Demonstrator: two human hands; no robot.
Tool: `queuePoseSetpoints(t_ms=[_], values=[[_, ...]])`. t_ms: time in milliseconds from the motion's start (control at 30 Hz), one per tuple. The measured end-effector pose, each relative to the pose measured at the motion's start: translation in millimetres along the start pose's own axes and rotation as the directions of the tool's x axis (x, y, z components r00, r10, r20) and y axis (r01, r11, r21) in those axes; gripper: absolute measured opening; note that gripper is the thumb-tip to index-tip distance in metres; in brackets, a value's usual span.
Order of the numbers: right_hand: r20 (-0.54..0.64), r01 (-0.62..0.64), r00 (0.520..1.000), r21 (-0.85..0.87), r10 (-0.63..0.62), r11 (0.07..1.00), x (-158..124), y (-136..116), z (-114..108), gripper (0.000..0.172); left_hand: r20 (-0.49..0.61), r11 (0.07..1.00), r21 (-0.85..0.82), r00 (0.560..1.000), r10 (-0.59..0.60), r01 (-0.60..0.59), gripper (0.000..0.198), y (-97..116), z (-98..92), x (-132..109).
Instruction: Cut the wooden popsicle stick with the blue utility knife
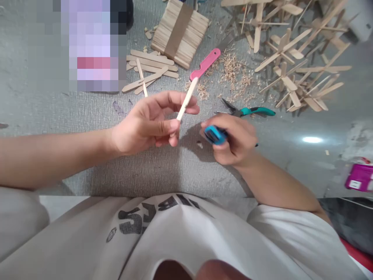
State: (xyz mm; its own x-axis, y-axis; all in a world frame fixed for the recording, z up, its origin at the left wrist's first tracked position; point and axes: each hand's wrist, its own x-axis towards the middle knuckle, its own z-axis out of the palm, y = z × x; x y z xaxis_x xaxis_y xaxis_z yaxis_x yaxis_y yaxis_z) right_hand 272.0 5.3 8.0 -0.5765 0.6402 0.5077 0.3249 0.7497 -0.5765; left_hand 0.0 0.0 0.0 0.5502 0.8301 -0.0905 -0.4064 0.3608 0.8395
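Observation:
My left hand (151, 122) pinches a thin wooden craft stick (188, 97) between thumb and fingers, the stick pointing up and away. My right hand (233, 140) is closed round a blue-handled tool (215, 135), just right of the stick's lower end. Both hands hover above a grey mat (163, 171).
A banded bundle of craft sticks (180, 33) and loose sticks (151, 68) lie at the back. A pink-handled knife (205, 64), wood shavings (233, 74) and teal-handled pliers (247, 112) lie behind my hands. Glued stick assemblies (300, 58) pile at the back right. A magenta box (361, 177) sits at right.

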Motion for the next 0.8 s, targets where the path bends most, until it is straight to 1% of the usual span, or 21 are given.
queuePoseSetpoints(t_ms=[67,167,233,333,400,467,567,633,700,800], values=[[0.086,0.086,0.992,0.107,-0.095,0.991,-0.3,-0.4,-2.6,0.04,0.093,0.991,-0.087,0.991,-0.094,0.103,0.044,5.3,-3.5,1.7],[0.233,0.126,0.959,0.164,-0.162,0.978,-1.0,-2.8,-2.5,0.029,0.203,0.972,-0.125,0.964,-0.172,0.199,0.05,10.7,-6.1,2.5],[0.237,0.169,0.949,0.178,-0.209,0.969,-2.0,-4.5,1.1,0.026,0.223,0.969,-0.096,0.954,-0.201,0.226,0.056,11.4,-5.4,1.2],[0.188,0.26,0.937,0.184,-0.293,0.948,-4.5,-4.6,8.3,0.039,0.204,0.971,-0.033,0.953,-0.223,0.235,0.059,9.7,-2.7,-1.7],[0.181,0.25,0.943,0.164,-0.278,0.954,-6.0,-2.8,11.3,0.048,0.198,0.973,-0.008,0.954,-0.225,0.232,0.057,9.0,-0.8,-2.9],[0.185,0.199,0.957,0.133,-0.222,0.971,-6.7,-0.7,11.7,0.049,0.208,0.974,0.009,0.952,-0.224,0.227,0.051,9.9,1.4,-3.0],[0.173,0.177,0.966,0.109,-0.194,0.978,-5.5,1.6,8.5,0.046,0.186,0.981,0.038,0.963,-0.193,0.189,0.042,12.1,5.5,-2.7],[0.14,0.198,0.968,0.081,-0.208,0.977,-4.2,2.0,6.0,0.044,0.125,0.989,0.066,0.983,-0.136,0.129,0.037,11.5,8.1,-2.9],[0.08,0.196,0.977,0.027,-0.197,0.98,-3.3,1.7,4.3,0.044,0.056,0.995,0.085,0.997,-0.059,0.055,0.033,8.5,9.7,-3.2],[-0.008,0.088,0.996,-0.111,-0.089,0.99,-3.0,1.5,3.8,0.041,-0.014,0.995,0.086,0.998,0.059,-0.057,0.029,1.7,9.5,-3.1]])
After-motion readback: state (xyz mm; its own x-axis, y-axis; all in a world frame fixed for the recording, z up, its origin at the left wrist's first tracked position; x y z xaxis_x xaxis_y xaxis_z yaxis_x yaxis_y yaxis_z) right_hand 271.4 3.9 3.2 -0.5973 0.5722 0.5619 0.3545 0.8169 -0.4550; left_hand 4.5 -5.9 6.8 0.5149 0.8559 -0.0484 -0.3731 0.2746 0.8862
